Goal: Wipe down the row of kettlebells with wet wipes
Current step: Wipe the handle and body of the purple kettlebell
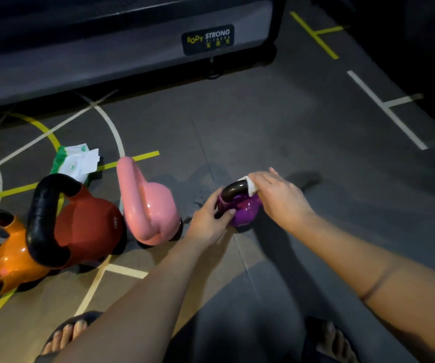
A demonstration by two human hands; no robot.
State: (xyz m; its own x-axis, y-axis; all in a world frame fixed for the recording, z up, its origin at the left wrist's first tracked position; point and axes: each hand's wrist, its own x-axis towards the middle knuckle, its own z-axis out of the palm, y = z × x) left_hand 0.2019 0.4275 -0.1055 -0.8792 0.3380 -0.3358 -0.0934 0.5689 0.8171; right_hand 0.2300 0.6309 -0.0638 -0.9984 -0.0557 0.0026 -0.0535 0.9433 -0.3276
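Kettlebells (85,226) in row on floor (263,127) (wipes pack (76,163) behind).

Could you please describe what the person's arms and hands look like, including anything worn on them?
Both forearms are bare, with no sleeves in view. The left hand and right hand wear no gloves, and no rings or watch show. A thin dark band circles the right forearm.

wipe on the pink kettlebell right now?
No, the right hand holds the wipe on the purple kettlebell handle; the pink kettlebell stands untouched.
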